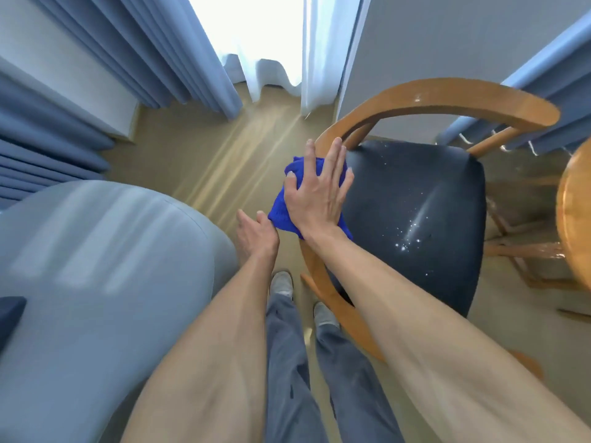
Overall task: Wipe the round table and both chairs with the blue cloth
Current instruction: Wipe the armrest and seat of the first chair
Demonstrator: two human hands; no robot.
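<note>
A wooden chair (pixel 447 97) with a curved back rail and a dark blue seat (pixel 415 219) stands in front of me. White crumbs are scattered over the seat. The blue cloth (pixel 279 212) lies bunched at the seat's left edge. My right hand (pixel 316 190) presses flat on the cloth with straight fingers. My left hand (pixel 256 235) hangs just left of the cloth and touches its lower left corner; I cannot tell if it pinches it. The round wooden table (pixel 575 219) shows only as a slice at the right edge.
A grey armchair (pixel 96 266) fills the lower left, close to my left arm. Blue curtains (pixel 128 43) hang at the left and back, with a white sheer (pixel 271 59) between them. A grey wall (pixel 447 33) stands behind the chair. My feet (pixel 281 282) stand on beige floor.
</note>
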